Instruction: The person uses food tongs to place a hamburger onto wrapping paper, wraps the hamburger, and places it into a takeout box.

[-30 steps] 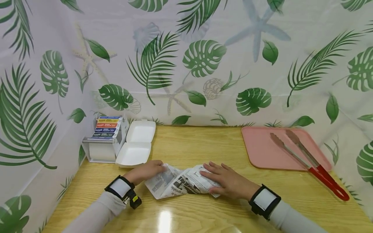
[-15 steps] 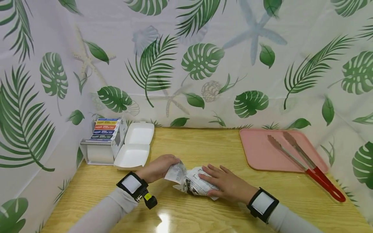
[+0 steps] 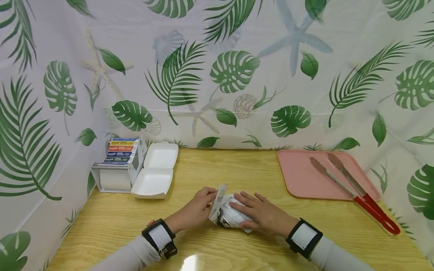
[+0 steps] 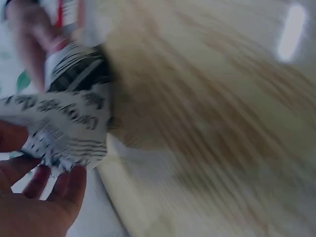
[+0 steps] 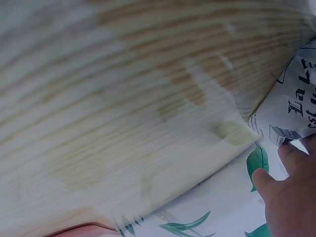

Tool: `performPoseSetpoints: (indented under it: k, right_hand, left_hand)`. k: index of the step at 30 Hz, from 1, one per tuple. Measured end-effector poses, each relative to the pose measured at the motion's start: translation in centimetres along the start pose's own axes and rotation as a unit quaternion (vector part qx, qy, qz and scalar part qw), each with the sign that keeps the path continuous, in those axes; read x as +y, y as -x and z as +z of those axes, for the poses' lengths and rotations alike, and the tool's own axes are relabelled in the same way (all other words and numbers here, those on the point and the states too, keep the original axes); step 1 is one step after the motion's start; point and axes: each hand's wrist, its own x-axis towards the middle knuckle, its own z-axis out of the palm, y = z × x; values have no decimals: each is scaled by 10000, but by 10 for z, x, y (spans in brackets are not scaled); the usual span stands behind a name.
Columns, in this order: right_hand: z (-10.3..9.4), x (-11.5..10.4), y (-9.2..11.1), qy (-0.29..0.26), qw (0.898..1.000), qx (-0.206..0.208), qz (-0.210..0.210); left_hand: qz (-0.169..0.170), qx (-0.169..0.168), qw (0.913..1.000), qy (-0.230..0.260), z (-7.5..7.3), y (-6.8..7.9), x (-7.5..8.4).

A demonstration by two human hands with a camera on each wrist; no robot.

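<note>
A bundle wrapped in newsprint paper (image 3: 234, 212) sits on the wooden table in the head view; whatever it contains is hidden. At its left end a paper flap (image 3: 219, 201) stands up, and my left hand (image 3: 198, 209) holds it. The left wrist view shows the thumb and curled fingertips on the printed paper (image 4: 74, 123). My right hand (image 3: 266, 214) rests on the bundle's right side with its fingers spread and fairly straight. In the right wrist view, these fingers touch the paper (image 5: 296, 106).
A white hinged takeout box (image 3: 153, 182) lies open at the back left, beside a dispenser (image 3: 116, 165) with coloured labels and a white roll. Metal tongs (image 3: 366, 203) with red handles lie across a pink tray (image 3: 295, 180) at the right. A leaf-patterned curtain (image 3: 251, 124) borders the table.
The left hand has moved right, toward the bundle, drawing in the spread left end of the paper, which now stands up as a flap. The right hand has stayed on the bundle.
</note>
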Motion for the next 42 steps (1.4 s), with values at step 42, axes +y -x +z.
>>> performPoseSetpoints:
  k: [42]
  right_hand:
    - [-5, -3, 5, -1374, 9837, 1087, 406]
  left_hand:
    - [-44, -1020, 9169, -3858, 28, -5, 22]
